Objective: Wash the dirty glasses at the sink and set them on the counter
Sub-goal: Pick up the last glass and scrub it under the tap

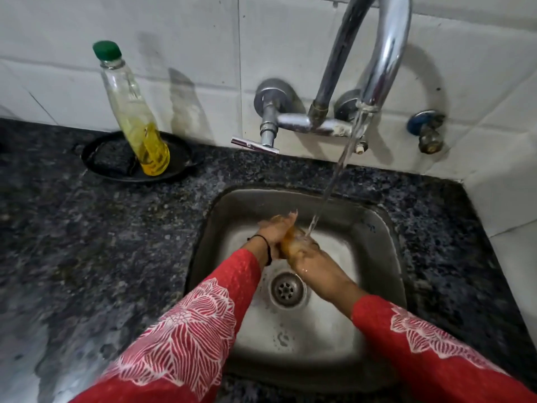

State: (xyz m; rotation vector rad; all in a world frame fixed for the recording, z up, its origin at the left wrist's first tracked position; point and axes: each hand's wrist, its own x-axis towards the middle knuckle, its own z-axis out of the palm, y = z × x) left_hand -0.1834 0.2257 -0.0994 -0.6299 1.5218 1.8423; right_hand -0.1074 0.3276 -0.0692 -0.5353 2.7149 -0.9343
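Both hands, left hand (276, 232) and right hand (312, 261), clamp a glass (296, 242) between them under the running water (334, 181), above the sink (377, 228).

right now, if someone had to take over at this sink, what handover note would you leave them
Left hand and right hand: both wrapped around one glass over the sink, under the running tap.
Soap bottle stands in a black dish on the counter.
Done: no washed glasses in view on the counter.
Left: finish rinsing this glass, set it on the counter; other dirty glasses are not in view.
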